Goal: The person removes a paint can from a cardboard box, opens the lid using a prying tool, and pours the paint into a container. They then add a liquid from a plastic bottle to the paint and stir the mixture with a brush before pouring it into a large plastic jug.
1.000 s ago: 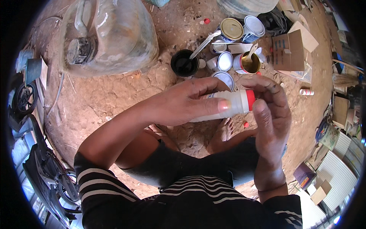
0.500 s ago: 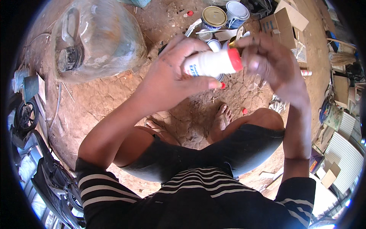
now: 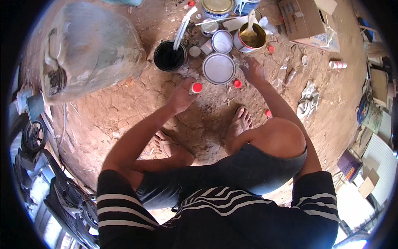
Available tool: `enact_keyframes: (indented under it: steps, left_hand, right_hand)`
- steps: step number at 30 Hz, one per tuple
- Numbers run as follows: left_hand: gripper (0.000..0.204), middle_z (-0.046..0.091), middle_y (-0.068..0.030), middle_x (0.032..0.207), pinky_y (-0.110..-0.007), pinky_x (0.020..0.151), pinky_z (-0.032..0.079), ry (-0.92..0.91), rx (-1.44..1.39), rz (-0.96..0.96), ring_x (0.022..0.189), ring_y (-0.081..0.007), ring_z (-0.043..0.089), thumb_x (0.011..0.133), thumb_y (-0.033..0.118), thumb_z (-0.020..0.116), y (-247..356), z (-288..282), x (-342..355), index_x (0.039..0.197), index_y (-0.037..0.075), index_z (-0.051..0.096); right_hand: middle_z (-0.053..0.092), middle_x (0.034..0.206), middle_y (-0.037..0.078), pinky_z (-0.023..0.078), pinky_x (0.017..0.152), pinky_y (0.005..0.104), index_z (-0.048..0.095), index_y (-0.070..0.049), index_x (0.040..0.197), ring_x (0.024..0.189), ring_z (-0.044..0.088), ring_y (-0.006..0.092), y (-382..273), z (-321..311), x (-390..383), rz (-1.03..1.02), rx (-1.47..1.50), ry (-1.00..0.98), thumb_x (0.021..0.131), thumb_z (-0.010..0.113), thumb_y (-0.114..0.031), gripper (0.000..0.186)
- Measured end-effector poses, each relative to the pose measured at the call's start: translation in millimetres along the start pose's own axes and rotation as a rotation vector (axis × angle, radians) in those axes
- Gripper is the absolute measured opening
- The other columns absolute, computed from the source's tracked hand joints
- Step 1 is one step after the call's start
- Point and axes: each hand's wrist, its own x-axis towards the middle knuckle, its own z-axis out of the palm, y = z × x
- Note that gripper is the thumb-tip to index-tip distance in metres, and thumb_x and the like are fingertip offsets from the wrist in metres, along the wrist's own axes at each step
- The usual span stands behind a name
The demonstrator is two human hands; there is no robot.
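Observation:
My left hand (image 3: 180, 98) is closed around a small white bottle with a red cap (image 3: 197, 88), held above the dirt floor with its cap facing up. My right hand (image 3: 256, 72) reaches down beside a round, pale-grey lid or can top (image 3: 219, 68). Its fingers are apart and partly blurred, and I make out nothing in them. Just beyond that hand stands an open can (image 3: 248, 38) of yellowish-brown liquid, a paintbrush (image 3: 249, 25) resting across it. A black pot (image 3: 170, 56) of dark liquid, with a pale stick (image 3: 184, 27) in it, stands beyond my left hand.
A large cloudy plastic jerrycan (image 3: 95, 45) stands at the left. Closed paint cans (image 3: 217, 7) sit at the far middle, and a cardboard box (image 3: 304, 20) at the far right. Loose red caps (image 3: 237, 84) and a crumpled cloth (image 3: 308, 99) lie on the floor.
Both hands have come down and apart, away from the bottle's raised position. The bottle stays in my left hand, now cap up; my right hand has left the cap for the cans.

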Motion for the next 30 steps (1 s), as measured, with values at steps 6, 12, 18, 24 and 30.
enact_keyframes:
  steps: [6,12,18,24,30]
  left_hand:
    - [0.047,0.067,-0.0238,0.113,-0.05,0.093,0.049,0.258,-0.139,-0.291,0.109,-0.0453,0.064,0.09,0.031,0.072,4.1,29.3,12.6,0.123,0.004,0.053]
    - [0.061,0.074,-0.0227,0.097,-0.052,0.086,0.053,-0.163,0.11,-0.599,0.094,-0.0434,0.071,0.091,0.053,0.064,7.8,12.2,25.4,0.123,0.001,0.059]
    - [0.066,0.055,-0.0264,0.135,-0.057,0.102,0.043,0.134,0.224,-0.549,0.127,-0.0469,0.052,0.091,0.042,0.066,17.0,22.6,14.5,0.138,0.0,0.048]
    - [0.093,0.027,-0.0254,0.159,-0.061,0.116,0.027,0.103,0.393,0.283,0.147,-0.0442,0.029,0.083,0.043,0.076,79.7,6.3,32.0,0.153,0.002,0.03]
    - [0.123,0.024,-0.027,0.159,-0.061,0.116,0.028,0.046,0.559,0.081,0.145,-0.0466,0.028,0.071,0.054,0.083,106.9,14.6,86.4,0.16,0.003,0.016]
  right_hand:
    - [0.065,0.111,0.019,0.053,0.088,0.0517,0.063,-0.009,0.118,0.108,0.063,0.0413,5.1,15.2,-5.9,0.053,-0.083,0.004,0.086,0.074,-0.027,0.038]
    - [0.063,0.114,0.018,0.052,0.091,0.0523,0.06,-0.01,0.116,0.109,0.061,0.0404,15.6,27.6,-1.2,0.141,-0.133,-0.101,0.086,0.071,-0.02,0.033]
    - [0.061,0.119,0.018,0.051,0.096,0.0513,0.057,-0.009,0.118,0.117,0.057,0.0404,-0.4,20.3,-7.4,0.155,-0.117,-0.047,0.083,0.075,-0.018,0.04]
    - [0.065,0.113,0.022,0.051,0.092,0.0523,0.056,-0.006,0.121,0.111,0.061,0.0433,12.4,9.1,-2.0,0.185,-0.067,-0.103,0.08,0.08,-0.021,0.05]
    - [0.068,0.115,0.024,0.052,0.089,0.0524,0.059,-0.005,0.121,0.108,0.064,0.043,-2.6,-1.6,-10.0,0.272,0.149,-0.167,0.084,0.076,-0.023,0.045]
